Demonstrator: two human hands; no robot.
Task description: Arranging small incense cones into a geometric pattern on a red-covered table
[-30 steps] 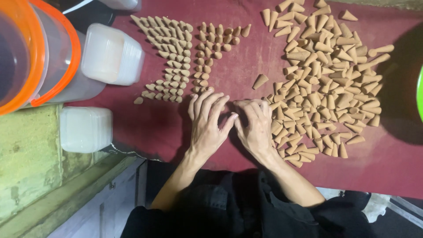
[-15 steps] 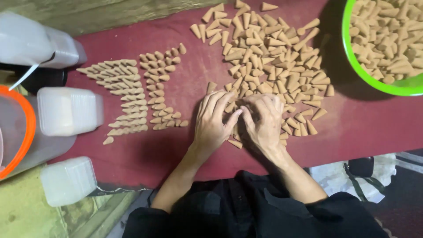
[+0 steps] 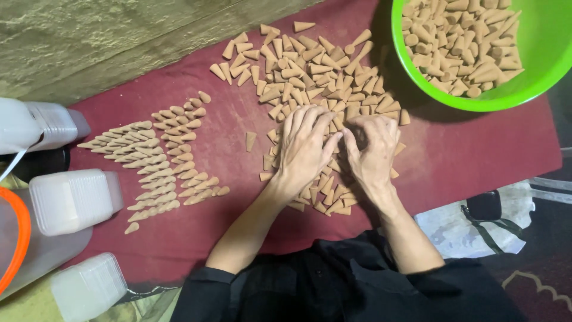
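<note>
Both of my hands lie palm-down on a loose heap of incense cones (image 3: 310, 65) spread over the maroon cloth (image 3: 476, 149) that covers the surface. The left hand (image 3: 305, 148) and right hand (image 3: 374, 148) sit side by side, fingers curled into the pile; whether either pinches a cone I cannot tell. The cones are small, tan, matte and tapered to a blunt tip, with a dry, chalky look. To the left, sorted cones (image 3: 156, 156) lie in neat slanted rows. A glossy lime-green plastic bowl (image 3: 411, 71) at upper right holds more. Translucent plastic containers (image 3: 74, 200) stand along the left edge.
</note>
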